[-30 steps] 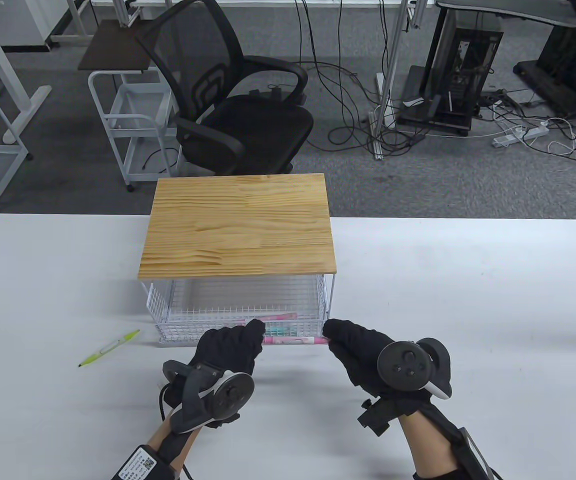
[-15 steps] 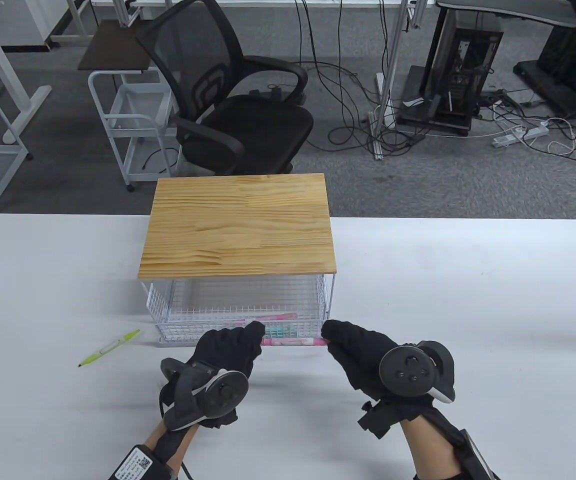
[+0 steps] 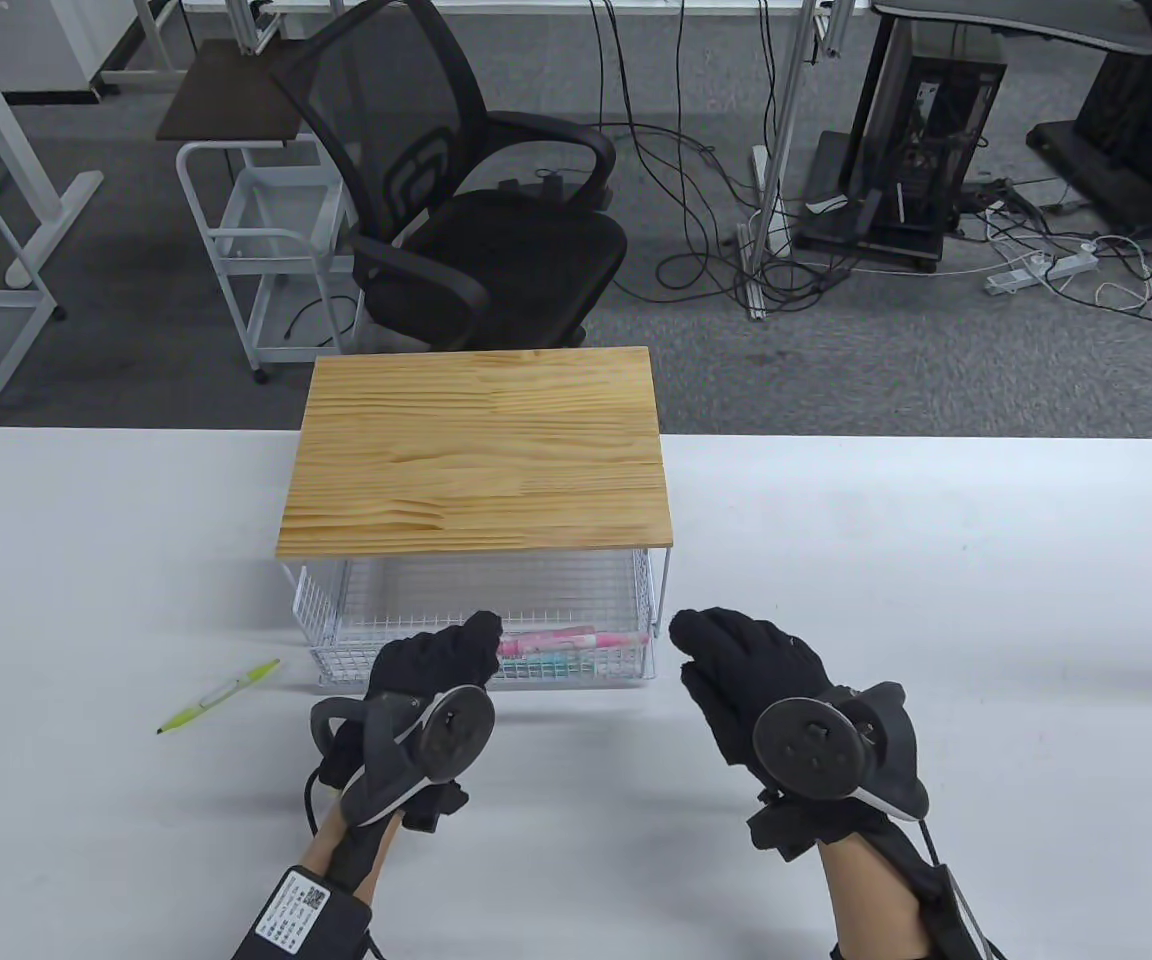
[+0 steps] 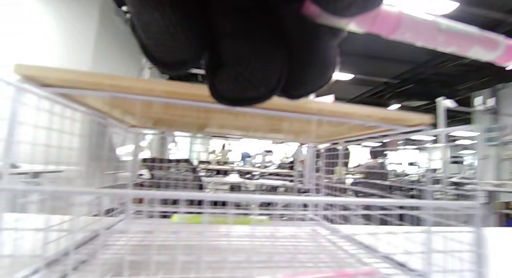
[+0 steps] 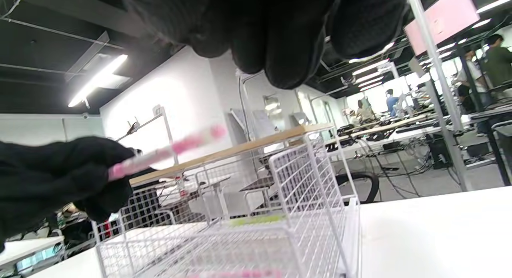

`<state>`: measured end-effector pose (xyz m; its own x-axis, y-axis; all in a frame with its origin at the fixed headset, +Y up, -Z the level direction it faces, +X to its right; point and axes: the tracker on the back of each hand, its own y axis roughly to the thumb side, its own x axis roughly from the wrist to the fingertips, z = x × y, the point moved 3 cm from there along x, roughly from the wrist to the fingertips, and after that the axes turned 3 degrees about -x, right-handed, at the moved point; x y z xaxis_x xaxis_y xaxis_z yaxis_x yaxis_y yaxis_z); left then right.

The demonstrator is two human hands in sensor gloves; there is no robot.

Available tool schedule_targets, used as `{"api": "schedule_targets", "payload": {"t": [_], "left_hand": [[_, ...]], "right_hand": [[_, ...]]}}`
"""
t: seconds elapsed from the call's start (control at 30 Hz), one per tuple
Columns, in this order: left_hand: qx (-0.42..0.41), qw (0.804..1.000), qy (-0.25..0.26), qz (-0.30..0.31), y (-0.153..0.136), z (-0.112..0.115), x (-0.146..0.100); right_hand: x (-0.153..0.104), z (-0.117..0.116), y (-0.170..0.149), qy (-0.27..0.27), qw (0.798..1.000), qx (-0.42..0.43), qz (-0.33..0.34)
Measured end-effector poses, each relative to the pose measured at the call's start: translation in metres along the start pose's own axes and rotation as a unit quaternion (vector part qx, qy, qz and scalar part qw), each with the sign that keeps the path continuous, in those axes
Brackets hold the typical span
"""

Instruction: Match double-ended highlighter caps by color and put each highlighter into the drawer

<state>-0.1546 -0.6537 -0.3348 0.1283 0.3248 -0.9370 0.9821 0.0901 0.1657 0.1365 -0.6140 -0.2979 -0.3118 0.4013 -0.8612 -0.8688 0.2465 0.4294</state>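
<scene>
I am now carrying the pink highlighter (image 3: 561,640) with my left hand (image 3: 431,665) alone: half a second ago both hands were pinching it, one at each end, low in front of the wire drawer (image 3: 636,668). My right hand (image 3: 746,670) has let go and is drawn back to the right of the drawer, fingers relaxed and holding nothing. The left hand is pinching the pen's left end and holding it over the open drawer, above the front rim rather than on the floor of the basket; the left wrist view shows the pink barrel (image 4: 404,30) sticking out from my fingers with the mesh below.

I am reading this as the capping being finished and the drop-in being under way. Other highlighters are already lying in the drawer, a pink one and a teal one as far as I can tell, plus a yellow-green shape further back. The green highlighter (image 3: 218,696) is lying on the table (image 3: 936,600) well to the left, not yet handled.
</scene>
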Motion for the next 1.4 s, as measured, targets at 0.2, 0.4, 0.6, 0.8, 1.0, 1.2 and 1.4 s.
{"api": "schedule_targets", "payload": {"t": [0.2, 0.4, 0.6, 0.8, 1.0, 1.2, 1.4], "left_hand": [[0.056, 0.993, -0.056, -0.089, -0.016, 0.018, 0.034], [0.097, 0.982, -0.107, -0.121, -0.014, 0.038, 0.048], [0.123, 0.971, -0.158, -0.132, -0.015, 0.059, 0.055], [0.122, 0.965, -0.180, -0.144, -0.022, 0.068, 0.057], [0.128, 0.959, -0.197, -0.161, -0.031, 0.070, 0.057], [0.123, 0.958, -0.200, -0.167, -0.035, 0.071, 0.057], [0.131, 0.958, -0.199, -0.158, -0.033, 0.062, 0.052]], "right_hand": [[0.000, 0.000, -0.012, -0.003, 0.999, 0.028, -0.016], [0.000, -0.004, -0.017, 0.005, 0.999, 0.035, -0.023], [0.001, -0.007, -0.018, 0.011, 0.999, 0.029, -0.024], [0.002, -0.009, -0.019, 0.017, 0.999, 0.035, -0.027], [0.005, -0.016, -0.018, 0.027, 0.999, 0.032, -0.029], [0.007, -0.020, -0.018, 0.035, 0.999, 0.022, -0.029], [0.007, -0.020, -0.018, 0.037, 0.999, 0.017, -0.031]]}}
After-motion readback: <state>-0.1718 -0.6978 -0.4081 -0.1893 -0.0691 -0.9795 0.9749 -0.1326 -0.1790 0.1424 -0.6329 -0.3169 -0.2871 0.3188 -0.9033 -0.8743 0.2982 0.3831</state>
